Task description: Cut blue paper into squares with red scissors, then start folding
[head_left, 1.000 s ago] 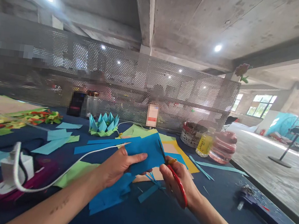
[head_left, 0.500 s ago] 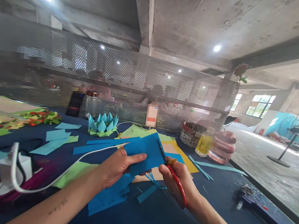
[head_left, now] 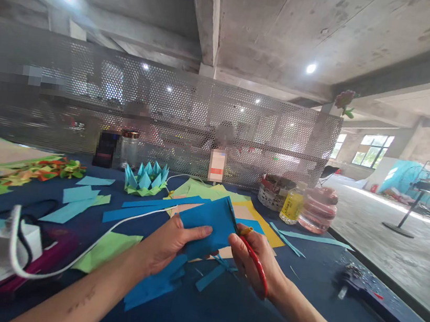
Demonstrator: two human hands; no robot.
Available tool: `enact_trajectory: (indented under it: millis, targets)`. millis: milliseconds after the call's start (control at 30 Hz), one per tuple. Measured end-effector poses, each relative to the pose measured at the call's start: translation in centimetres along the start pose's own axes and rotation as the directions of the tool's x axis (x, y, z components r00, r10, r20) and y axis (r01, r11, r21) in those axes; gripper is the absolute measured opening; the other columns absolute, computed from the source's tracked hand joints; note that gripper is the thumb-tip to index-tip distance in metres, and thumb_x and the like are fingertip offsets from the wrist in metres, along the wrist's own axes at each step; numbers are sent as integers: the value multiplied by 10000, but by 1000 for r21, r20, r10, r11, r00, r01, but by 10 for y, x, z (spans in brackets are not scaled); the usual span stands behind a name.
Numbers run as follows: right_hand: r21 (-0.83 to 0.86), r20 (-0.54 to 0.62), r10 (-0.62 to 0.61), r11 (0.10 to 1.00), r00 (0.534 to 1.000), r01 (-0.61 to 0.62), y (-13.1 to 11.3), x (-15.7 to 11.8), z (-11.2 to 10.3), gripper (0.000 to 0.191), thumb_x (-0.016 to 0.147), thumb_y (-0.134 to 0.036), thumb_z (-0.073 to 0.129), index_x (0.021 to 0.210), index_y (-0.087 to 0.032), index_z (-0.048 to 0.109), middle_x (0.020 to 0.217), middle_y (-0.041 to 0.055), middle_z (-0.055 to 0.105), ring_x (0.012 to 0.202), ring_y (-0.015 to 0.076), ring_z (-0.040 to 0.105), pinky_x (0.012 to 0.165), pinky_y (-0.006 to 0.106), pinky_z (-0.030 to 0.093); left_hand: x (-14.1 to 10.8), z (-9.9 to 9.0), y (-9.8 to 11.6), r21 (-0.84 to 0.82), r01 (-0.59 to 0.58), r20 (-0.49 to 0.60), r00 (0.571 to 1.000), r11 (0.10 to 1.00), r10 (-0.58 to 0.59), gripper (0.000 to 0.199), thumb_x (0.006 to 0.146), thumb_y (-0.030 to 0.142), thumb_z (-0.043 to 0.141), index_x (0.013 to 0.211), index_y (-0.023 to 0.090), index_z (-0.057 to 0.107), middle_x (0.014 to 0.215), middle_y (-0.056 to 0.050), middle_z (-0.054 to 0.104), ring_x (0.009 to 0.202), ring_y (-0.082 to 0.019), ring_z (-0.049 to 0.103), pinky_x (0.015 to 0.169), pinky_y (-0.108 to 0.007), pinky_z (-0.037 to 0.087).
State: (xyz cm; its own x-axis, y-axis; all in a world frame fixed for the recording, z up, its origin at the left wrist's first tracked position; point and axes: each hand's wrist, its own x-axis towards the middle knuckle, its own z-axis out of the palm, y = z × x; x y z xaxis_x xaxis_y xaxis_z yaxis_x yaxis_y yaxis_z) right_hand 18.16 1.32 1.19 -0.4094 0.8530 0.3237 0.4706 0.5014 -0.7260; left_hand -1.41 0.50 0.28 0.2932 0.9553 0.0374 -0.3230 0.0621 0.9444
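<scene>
Between thumb and fingers, my left hand (head_left: 178, 241) pinches a blue sheet of paper (head_left: 205, 220) held above the table. My right hand (head_left: 256, 256) grips red-handled scissors (head_left: 259, 264), whose dark blades lie along the paper's right edge. More blue paper (head_left: 155, 285) is stacked on the table below my left wrist. Narrow blue offcuts (head_left: 211, 276) lie under and between the hands. Behind the held sheet are green, pink and yellow papers (head_left: 277, 232), partly covered by it.
A folded light-blue and green paper crown (head_left: 145, 178) stands at the back. Left is a power strip (head_left: 21, 273) with a white cable (head_left: 110, 232). At right are a glue gun (head_left: 378, 304), a yellow-labelled bottle (head_left: 292, 205), a pink container (head_left: 317, 211) and a round basket (head_left: 276, 190). A perforated screen (head_left: 190, 110) rises behind.
The scissor blades have come closer together along the sheet's right edge, and the paper has tipped slightly lower. Both hands keep their holds. The whole view has shifted slightly.
</scene>
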Motion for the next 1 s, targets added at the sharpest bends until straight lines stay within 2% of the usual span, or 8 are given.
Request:
enact_trajectory:
  millis: [333,533,667,800,1000]
  targets:
    - [28,-29,32,999,999,-31,6,2,2,544,788,-720,430,607,-208,385,436,-59,356,404,73,317,379,214,238,-2,2,3,53,16,-30,999,998,-14,273,674,345,766,853,143,727,728,-73,736,633,-188,678,624,-287,545]
    - [-49,-31,-26,999,999,25,1,2,-2,557,788,-719,423,578,-207,364,511,-37,407,452,79,345,410,217,278,-2,2,2,36,12,23,1000,999,-13,296,675,350,767,902,165,727,835,-83,749,688,-220,692,713,-378,556]
    - [-65,-31,-50,997,998,48,-1,2,-4,539,799,-688,444,560,-212,367,469,-39,390,485,101,379,469,237,318,-2,3,1,39,15,33,999,999,-16,319,666,329,778,943,180,726,816,-70,751,723,-221,697,729,-364,552]
    - [-33,-21,11,999,1000,-12,-1,-1,-2,539,808,-679,445,546,-215,369,425,-48,360,440,95,362,440,235,300,-1,2,-2,32,-5,67,998,999,3,340,676,305,775,990,189,713,849,-69,751,735,-210,697,748,-360,549]
    - [48,-21,74,996,997,-73,3,-1,2,542,806,-707,418,584,-215,368,405,-57,363,389,78,332,379,217,245,-2,2,-1,27,8,54,998,1000,-9,256,677,293,775,894,168,723,811,-67,747,695,-198,691,717,-350,558]
